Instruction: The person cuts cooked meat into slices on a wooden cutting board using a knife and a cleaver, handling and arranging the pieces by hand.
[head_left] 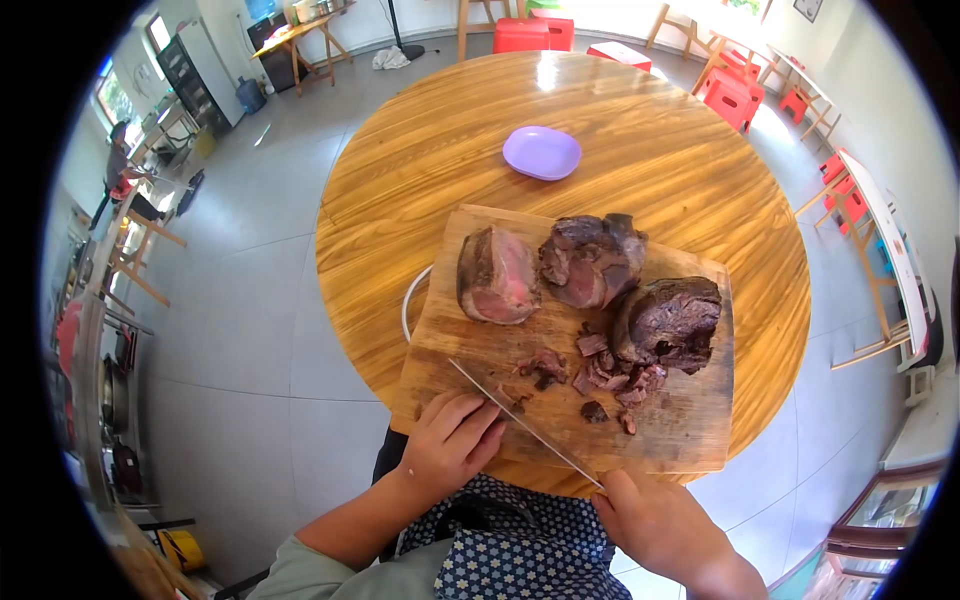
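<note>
Well, we grip the stiff-looking knife point(540, 435) by its back end in our right hand point(660, 525), our left hand point(450, 440) curled near probably soft, slippery meat scraps point(545, 367).

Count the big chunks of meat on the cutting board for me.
3: left chunk and middle chunk toward the far edge of the cutting board, right chunk near its right edge.

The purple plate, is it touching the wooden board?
Apart. The head view shows a strip of table between the purple plate and the wooden board.
</note>
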